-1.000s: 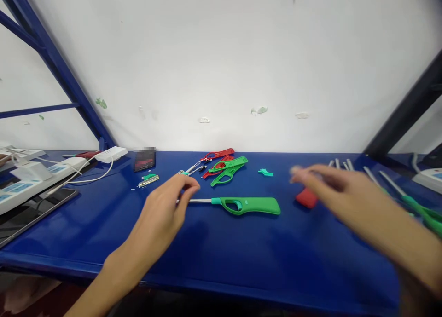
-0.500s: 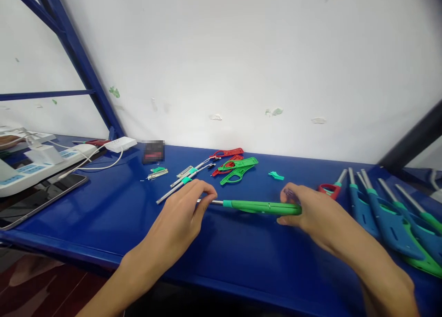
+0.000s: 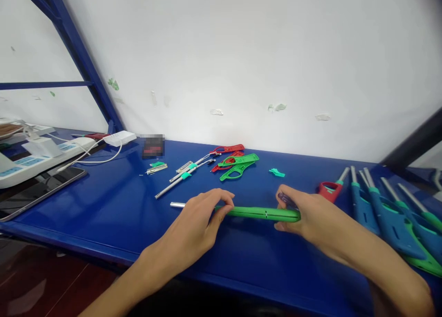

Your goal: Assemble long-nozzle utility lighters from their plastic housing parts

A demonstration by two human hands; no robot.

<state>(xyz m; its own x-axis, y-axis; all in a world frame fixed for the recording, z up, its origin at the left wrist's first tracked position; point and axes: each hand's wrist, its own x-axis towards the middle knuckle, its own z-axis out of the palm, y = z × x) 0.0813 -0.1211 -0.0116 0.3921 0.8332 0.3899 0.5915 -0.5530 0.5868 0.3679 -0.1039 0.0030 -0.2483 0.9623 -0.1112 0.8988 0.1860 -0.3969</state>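
Note:
A green long-neck lighter [image 3: 255, 212] lies level between my hands above the blue table, its metal tube pointing left. My left hand [image 3: 203, 220] is closed round the front of the body, where the tube begins; the tube tip shows beyond it. At the handle end, my right hand [image 3: 297, 206] pinches the lighter, with a purplish clear piece [image 3: 287, 199] partly hidden under its fingers. Behind them lie green handle shells [image 3: 240, 165], red handle shells [image 3: 228, 149], loose metal tubes with wires [image 3: 172, 186] and a small teal-green trigger piece [image 3: 276, 172].
Several blue lighters [image 3: 390, 216] and a red lighter [image 3: 331, 190] lie at the right. On the left are a power strip [image 3: 44, 158], a tablet-like device [image 3: 44, 193], white cables and a white box [image 3: 119, 138]. A white wall stands behind the table [image 3: 113, 206].
My left hand has slid right along the lighter, from the metal tube onto the front of the green body. The right hand keeps its grip at the handle end.

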